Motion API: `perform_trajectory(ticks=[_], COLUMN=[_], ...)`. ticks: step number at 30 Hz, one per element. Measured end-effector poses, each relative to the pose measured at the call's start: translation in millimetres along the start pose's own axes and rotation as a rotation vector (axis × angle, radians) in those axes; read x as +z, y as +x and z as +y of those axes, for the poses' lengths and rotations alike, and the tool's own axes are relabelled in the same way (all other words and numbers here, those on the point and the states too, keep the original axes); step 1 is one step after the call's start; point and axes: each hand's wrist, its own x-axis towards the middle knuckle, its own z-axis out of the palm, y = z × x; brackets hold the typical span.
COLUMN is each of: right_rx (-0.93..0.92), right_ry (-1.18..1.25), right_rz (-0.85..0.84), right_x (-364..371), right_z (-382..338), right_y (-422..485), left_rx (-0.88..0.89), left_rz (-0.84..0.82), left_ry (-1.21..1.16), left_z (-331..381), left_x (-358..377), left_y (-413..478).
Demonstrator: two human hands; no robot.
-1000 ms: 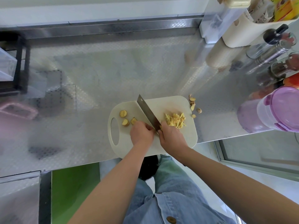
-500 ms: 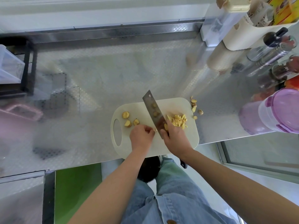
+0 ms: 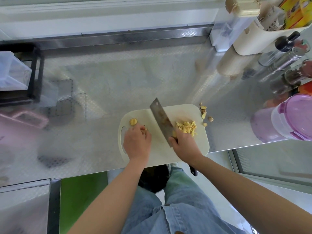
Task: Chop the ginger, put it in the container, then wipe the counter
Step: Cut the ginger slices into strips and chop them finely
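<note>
"Looking at my feed now: which hand has what?"

"I see the right hand (image 3: 185,146) wrapped round the handle of the cleaver (image 3: 160,118). The blade is tilted over the cutting board (image 3: 184,109), with bits stuck to its face. I cannot tell whether the edge touches the board. The left hand (image 3: 136,142) has its fingers curled down on a ginger piece (image 3: 144,128), pinning it to the board's left part."

"Where is the rest of the ginger?"

"A round ginger slice (image 3: 133,121) lies just beyond the left fingertips, near the board's handle hole. The chopped ginger (image 3: 186,128) is heaped on the right part of the board, just beside the blade. A few scraps (image 3: 203,109) lie on the counter (image 3: 135,73) off the board's far right corner."

"And the containers?"

"None of the ginger is in one. A purple-lidded container (image 3: 292,119) sits at the counter's right edge, well apart from the board. Its lid is on, and I cannot make out anything inside. A cream caddy (image 3: 249,43) at the far right holds packets (image 3: 273,19). A clear bin (image 3: 11,76) sits on a black rack (image 3: 36,73) at the far left, and I cannot tell what is in it."
</note>
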Motion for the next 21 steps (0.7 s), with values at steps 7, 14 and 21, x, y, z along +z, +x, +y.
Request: perform_trajectory(ticks=[7, 14, 21], right_rx=[0.135, 0.109, 0.082], right_ry=[0.038, 0.055, 0.083], right_rz=[0.107, 0.057, 0.029], right_x=[-5.6, -5.3, -8.7], right_z=[8.5, 9.1, 10.2], right_y=[8.7, 5.6, 9.1], left_rx=[0.065, 0.094, 0.051], left_rz=[-0.002, -0.054, -0.013], left_ry=[0.182, 0.171, -0.072], left_z=[-6.5, -0.9, -9.2], left_x=[-9.6, -7.6, -18.7], left_y=[14.9, 21.3, 25.2])
